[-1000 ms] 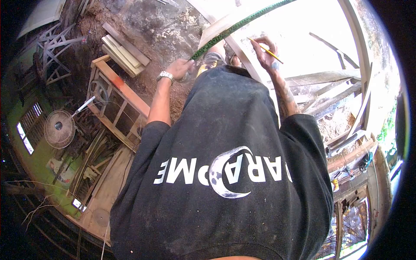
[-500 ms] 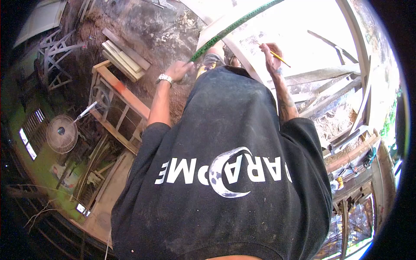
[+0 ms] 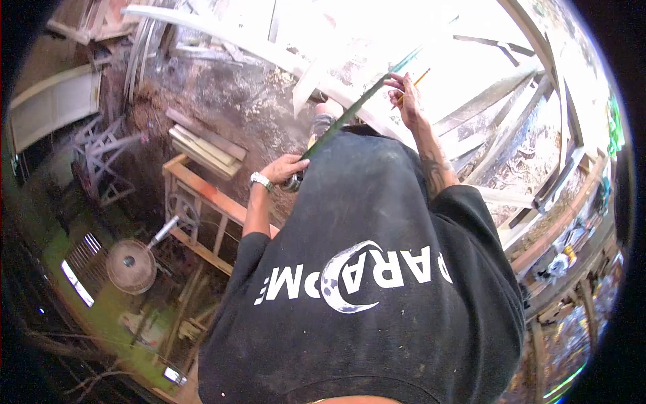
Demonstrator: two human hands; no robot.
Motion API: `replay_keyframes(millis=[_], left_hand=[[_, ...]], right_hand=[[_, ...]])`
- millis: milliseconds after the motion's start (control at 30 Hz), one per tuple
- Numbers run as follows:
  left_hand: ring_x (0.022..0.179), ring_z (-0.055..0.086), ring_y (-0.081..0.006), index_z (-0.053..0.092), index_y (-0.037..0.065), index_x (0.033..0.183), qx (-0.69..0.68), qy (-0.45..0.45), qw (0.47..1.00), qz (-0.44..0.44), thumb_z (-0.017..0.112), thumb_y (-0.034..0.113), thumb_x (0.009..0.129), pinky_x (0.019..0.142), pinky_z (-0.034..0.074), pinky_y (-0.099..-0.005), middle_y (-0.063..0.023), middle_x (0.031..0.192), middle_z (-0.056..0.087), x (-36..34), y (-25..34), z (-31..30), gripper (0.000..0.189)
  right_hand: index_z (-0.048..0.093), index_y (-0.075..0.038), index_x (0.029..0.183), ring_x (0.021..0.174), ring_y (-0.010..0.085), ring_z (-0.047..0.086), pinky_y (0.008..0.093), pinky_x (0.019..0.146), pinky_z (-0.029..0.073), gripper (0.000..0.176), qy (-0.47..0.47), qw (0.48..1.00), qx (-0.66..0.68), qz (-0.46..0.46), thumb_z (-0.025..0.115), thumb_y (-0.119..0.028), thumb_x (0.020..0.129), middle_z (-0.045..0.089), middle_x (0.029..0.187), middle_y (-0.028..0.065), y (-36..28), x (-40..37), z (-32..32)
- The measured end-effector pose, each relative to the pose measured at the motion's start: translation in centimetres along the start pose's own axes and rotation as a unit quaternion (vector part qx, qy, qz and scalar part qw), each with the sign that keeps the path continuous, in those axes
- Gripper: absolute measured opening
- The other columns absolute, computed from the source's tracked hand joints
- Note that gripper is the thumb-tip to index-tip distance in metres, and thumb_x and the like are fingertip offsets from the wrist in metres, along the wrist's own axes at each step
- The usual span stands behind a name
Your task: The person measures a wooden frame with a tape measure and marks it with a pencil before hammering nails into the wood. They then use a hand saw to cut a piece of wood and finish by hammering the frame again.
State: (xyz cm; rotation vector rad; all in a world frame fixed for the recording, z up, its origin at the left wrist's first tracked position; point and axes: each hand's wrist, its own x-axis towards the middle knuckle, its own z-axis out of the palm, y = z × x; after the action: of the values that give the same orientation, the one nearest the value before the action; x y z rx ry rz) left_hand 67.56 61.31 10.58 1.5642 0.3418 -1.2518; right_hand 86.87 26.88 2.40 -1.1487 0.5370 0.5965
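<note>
My left hand (image 3: 286,167), with a metal watch at the wrist, is wrapped round a tape measure (image 3: 294,182) near my waist. Its green blade (image 3: 353,111) runs up and to the right, away from me, and fades into the bright area. Between the fingers of my right hand (image 3: 406,101) is a yellow pencil (image 3: 422,77), held at a slant. The fingertips of that hand are right at the edge of the blade.
Pale boards (image 3: 205,149) lie stacked beside a wooden frame (image 3: 215,195) on the left. A round fan (image 3: 131,266) stands lower left. Long timbers (image 3: 488,108) slant across the right. Tools and litter (image 3: 562,259) lie on a ledge at far right.
My right hand has come left to the tape blade, the pencil still in it. The blade looks straighter and reaches less far up. The whole view has shifted.
</note>
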Motion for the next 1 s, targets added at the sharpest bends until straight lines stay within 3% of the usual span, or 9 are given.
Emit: replay_keyframes(millis=[67,100,333,400,567,633,767,833,1000], left_hand=[[0.084,0.055,-0.0124,0.067,-0.006,0.107,0.041,-0.002,0.999,0.009,0.053,0.042,0.102,0.079,0.046,-0.0313,-0.005,0.091,0.068,1.1,-1.1,-0.3,0.05],[0.084,0.056,-0.0136,0.066,-0.007,0.106,0.111,-0.001,0.993,-0.044,0.051,0.043,0.103,0.08,0.046,-0.0316,-0.0069,0.09,0.068,0.6,1.4,-0.3,0.052],[0.075,0.049,-0.0125,0.064,-0.005,0.097,0.151,0.016,0.988,-0.001,0.054,0.045,0.1,0.069,0.042,-0.0313,-0.0012,0.079,0.059,2.8,3.6,-2.1,0.051],[0.073,0.046,-0.0103,0.063,-0.004,0.091,0.118,0.002,0.992,0.046,0.056,0.048,0.098,0.065,0.039,-0.0296,0.0019,0.076,0.053,4.5,3.6,-2.7,0.052],[0.074,0.051,-0.0093,0.07,-0.001,0.099,0.154,-0.032,0.983,0.095,0.057,0.042,0.1,0.066,0.041,-0.0268,0.0017,0.079,0.06,6.8,8.4,-2.9,0.044],[0.073,0.054,-0.0077,0.071,0.002,0.096,0.132,-0.09,0.984,0.071,0.055,0.041,0.101,0.064,0.042,-0.0249,0.0006,0.079,0.062,8.6,9.7,-3.0,0.042],[0.065,0.055,-0.0079,0.069,0.003,0.091,0.132,-0.197,0.967,0.095,0.051,0.043,0.103,0.059,0.042,-0.0235,-0.0007,0.074,0.062,9.2,14.5,-1.8,0.046],[0.062,0.055,-0.0079,0.069,0.003,0.092,0.143,-0.215,0.961,0.101,0.049,0.044,0.104,0.058,0.042,-0.0232,-0.0005,0.073,0.061,9.5,16.8,-0.2,0.047],[0.066,0.057,-0.0088,0.067,0.003,0.093,0.134,-0.305,0.926,0.178,0.046,0.045,0.105,0.058,0.043,-0.0238,-0.0027,0.073,0.063,10.0,21.1,6.3,0.048]], right_hand=[[0.054,0.004,0.128,0.068,0.0084,0.053,0.0211,0.058,0.044,0.059,-0.006,1.0,0.028,-0.008,0.033,-0.047,0.108,0.068,0.102,0.0105,0.6,-0.2,-0.4],[0.056,0.004,0.125,0.067,0.0082,0.053,0.0207,0.057,0.043,0.057,-0.007,0.999,0.04,-0.011,0.033,-0.046,0.108,0.068,0.1,0.0102,0.8,-0.4,-0.5],[0.059,0.003,0.11,0.064,0.0073,0.05,0.0206,0.047,0.037,0.047,0.158,0.973,0.151,-0.075,0.036,-0.038,0.108,0.062,0.087,0.0072,0.1,-5.1,-2.3],[0.06,0.002,0.109,0.063,0.0068,0.05,0.0201,0.047,0.038,0.045,0.199,0.969,0.098,-0.11,0.036,-0.036,0.108,0.063,0.087,0.0077,-0.3,-7.3,-2.9],[0.067,-0.003,0.099,0.055,0.0053,0.046,0.0207,0.045,0.036,0.046,0.285,0.942,0.058,-0.167,0.04,-0.039,0.107,0.067,0.079,0.006,0.6,-11.3,-3.8],[0.068,-0.002,0.096,0.058,0.0061,0.047,0.022,0.047,0.038,0.048,0.291,0.934,0.057,-0.199,0.041,-0.04,0.107,0.066,0.078,0.0061,0.9,-13.6,-3.3],[0.068,0.001,0.099,0.075,0.0224,0.061,0.0365,0.068,0.049,0.059,0.338,0.915,-0.053,-0.215,0.036,-0.049,0.105,0.068,0.087,0.0168,1.3,-19.5,0.6],[0.069,-0.002,0.088,0.066,0.0187,0.063,0.0341,0.061,0.05,0.06,0.335,0.918,-0.084,-0.194,0.038,-0.052,0.104,0.067,0.073,0.0058,4.7,-19.3,1.6],[0.066,0.001,0.103,0.08,0.0268,0.067,0.0392,0.074,0.053,0.056,0.229,0.938,-0.204,-0.161,0.052,-0.052,0.098,0.069,0.086,0.0142,2.9,-26.8,5.4]])
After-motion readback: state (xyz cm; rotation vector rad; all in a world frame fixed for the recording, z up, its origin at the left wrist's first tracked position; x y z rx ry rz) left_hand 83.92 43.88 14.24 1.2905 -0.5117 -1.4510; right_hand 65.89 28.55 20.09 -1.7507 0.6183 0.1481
